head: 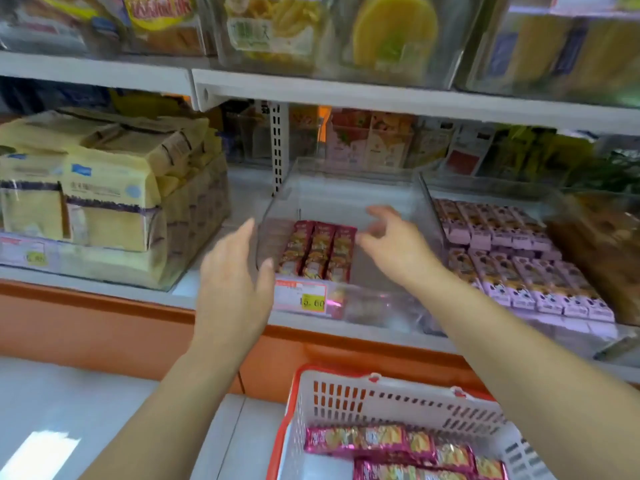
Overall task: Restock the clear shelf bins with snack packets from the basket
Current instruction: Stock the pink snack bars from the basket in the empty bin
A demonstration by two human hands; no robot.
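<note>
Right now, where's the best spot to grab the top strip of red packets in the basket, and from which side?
Take the strip of packets near its middle, pinching across its narrow width and coming straight down from above. It lies flat and long across the basket, whose walls block a side approach. A middle grip should probably keep both ends from drooping.
</note>
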